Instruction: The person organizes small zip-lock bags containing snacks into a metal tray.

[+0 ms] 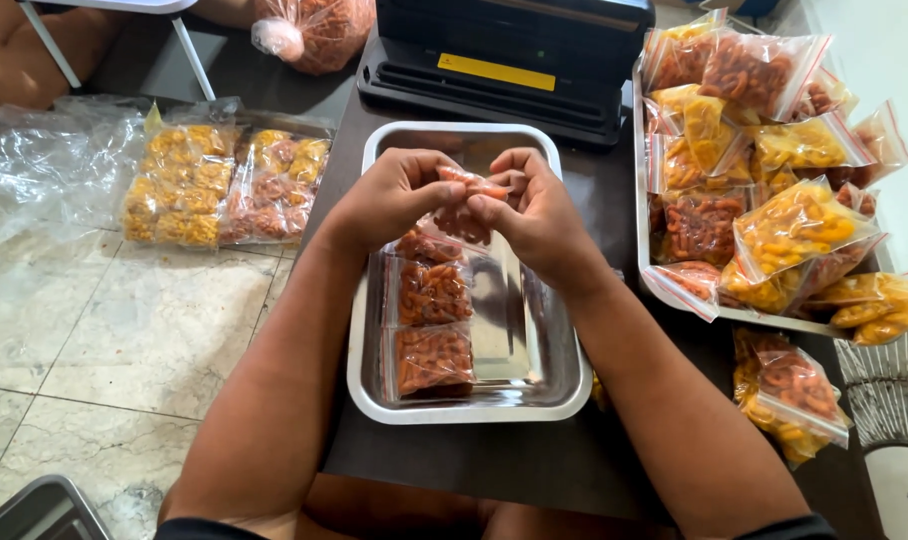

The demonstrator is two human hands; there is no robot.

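A dark low table carries a steel tray at its middle. Above the tray's far end, the left hand and right hand both pinch one small clear bag of orange snacks. Sealed strips of snack packets lie along the tray's left side.

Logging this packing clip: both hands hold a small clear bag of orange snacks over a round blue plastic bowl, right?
Not quite. In the head view, both hands hold the small clear bag of orange snacks over a rectangular steel tray, not a round blue bowl.
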